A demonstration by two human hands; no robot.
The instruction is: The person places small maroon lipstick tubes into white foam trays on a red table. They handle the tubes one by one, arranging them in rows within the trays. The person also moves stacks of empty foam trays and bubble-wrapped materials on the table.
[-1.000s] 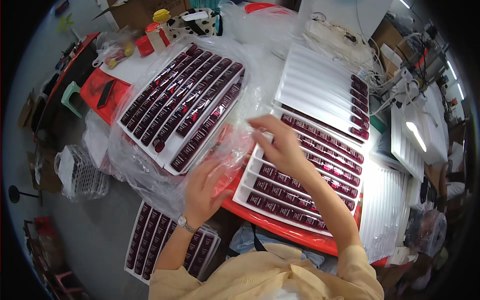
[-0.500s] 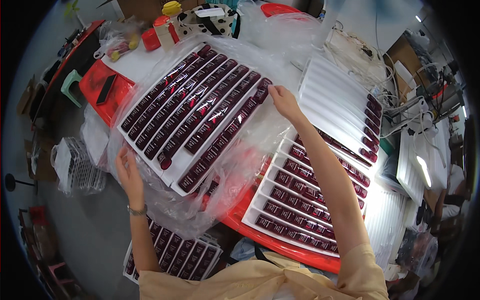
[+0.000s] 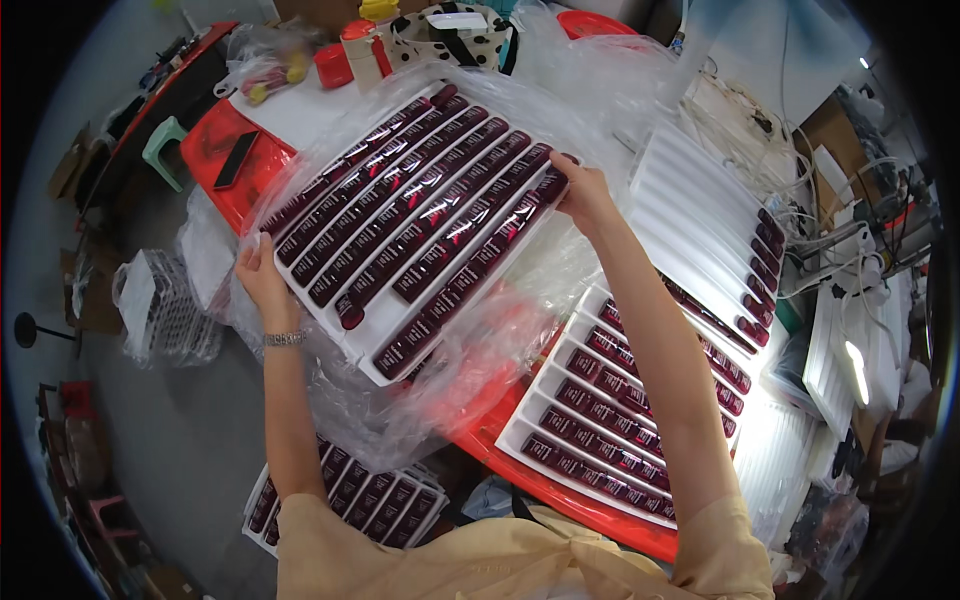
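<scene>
A white ribbed tray [image 3: 384, 314] holds rows of small glossy dark-red pieces [image 3: 456, 288] with pale print, and two of the rows are only partly filled. At its left edge, my left hand [image 3: 264, 278] is closed on the tray's corner. Across from it, my right hand [image 3: 586, 192] grips the far right edge beside the end of the outermost row; some of its fingers are hidden under the tray. Clear plastic sheeting [image 3: 330, 400] lies crumpled beneath and around the tray.
A second tray of dark-red pieces [image 3: 590, 440] rests on the red table [image 3: 540, 498] at right, beside a mostly bare white tray [image 3: 680, 190]. More filled trays [image 3: 370, 497] stand low at front left. A dotted bag [image 3: 420, 45] and a red-lidded bottle [image 3: 362, 50] sit behind.
My left hand has moved up onto the tray's left edge and closed on it. My right hand has shifted from the row's end to grip the tray edge. The tray looks slightly raised.
</scene>
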